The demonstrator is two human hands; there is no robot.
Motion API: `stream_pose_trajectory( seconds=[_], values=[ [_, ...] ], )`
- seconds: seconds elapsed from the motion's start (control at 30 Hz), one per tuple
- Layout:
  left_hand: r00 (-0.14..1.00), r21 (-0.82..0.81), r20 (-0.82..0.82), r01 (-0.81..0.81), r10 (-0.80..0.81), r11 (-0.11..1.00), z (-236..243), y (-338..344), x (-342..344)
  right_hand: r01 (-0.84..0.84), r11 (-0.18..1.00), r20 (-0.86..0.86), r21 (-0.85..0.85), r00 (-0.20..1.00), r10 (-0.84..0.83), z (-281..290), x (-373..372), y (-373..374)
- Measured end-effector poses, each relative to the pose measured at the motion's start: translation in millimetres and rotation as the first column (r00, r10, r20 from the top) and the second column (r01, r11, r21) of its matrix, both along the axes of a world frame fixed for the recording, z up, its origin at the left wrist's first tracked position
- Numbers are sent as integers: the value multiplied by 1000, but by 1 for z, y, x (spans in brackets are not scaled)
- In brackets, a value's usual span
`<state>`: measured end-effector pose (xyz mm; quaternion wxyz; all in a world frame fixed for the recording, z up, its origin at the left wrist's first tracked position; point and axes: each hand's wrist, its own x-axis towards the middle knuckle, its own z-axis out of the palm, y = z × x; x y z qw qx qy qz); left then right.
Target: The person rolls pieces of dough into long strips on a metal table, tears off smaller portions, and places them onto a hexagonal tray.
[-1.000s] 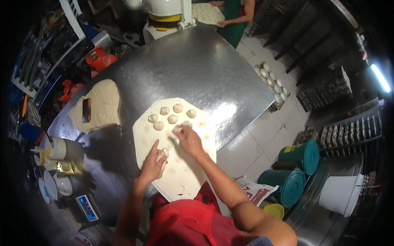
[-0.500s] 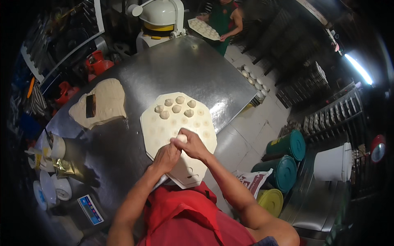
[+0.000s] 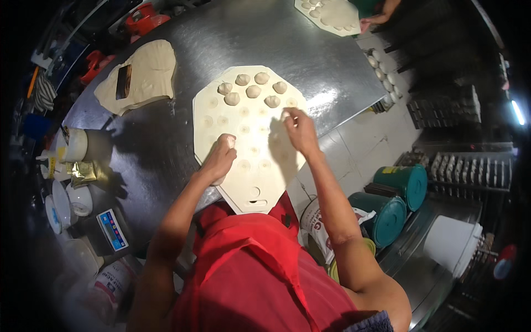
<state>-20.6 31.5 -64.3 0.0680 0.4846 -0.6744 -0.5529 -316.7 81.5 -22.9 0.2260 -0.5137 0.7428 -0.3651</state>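
A pale octagonal board (image 3: 254,182) with round ringed marks lies in front of me on the steel table. Several dough balls (image 3: 253,91) sit in a cluster at its far end. Over the board's left edge, my left hand (image 3: 220,157) is closed around a lump of dough (image 3: 230,142), which shows at the top of the fist. My right hand (image 3: 301,131) is above the right side of the board, just short of the dough balls. Its fingers pinch a small pale dough piece (image 3: 286,115), mostly covered by the fingertips.
A dough slab (image 3: 144,74) with a dark scraper (image 3: 124,82) on it lies at the left of the steel table (image 3: 221,33). Tubs (image 3: 77,145) and a scale (image 3: 113,229) stand near left. At far right, a co-worker's hand (image 3: 369,23) holds another board (image 3: 332,16). Green bins (image 3: 381,218) stand right.
My hands were together around a dough ball and have come apart. The right hand has moved away toward the far right with a dough piece. The whole view has tilted down.
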Motion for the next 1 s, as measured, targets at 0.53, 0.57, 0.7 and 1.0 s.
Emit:
stream_pose_trajectory(
  seconds=[0.53, 0.57, 0.7, 1.0],
  values=[
    [961, -178, -271, -106, 55, 978, -35, 17, 32, -362, 931, 348, -45, 868, 354, -7, 135, 13],
    [995, -248, -94, 19, -44, 968, -37, 19, 46, -360, 932, 404, -50, 846, 348, 3, 137, 9],
    [967, 15, -106, 237, -234, 971, 26, 24, 37, -207, 940, 316, 273, 942, 115, 42, 119, 25],
    [976, -484, 94, 217, -195, 848, 30, 21, 24, -60, 996, -7, 61, 998, 60, 90, 186, 8]
  ],
)
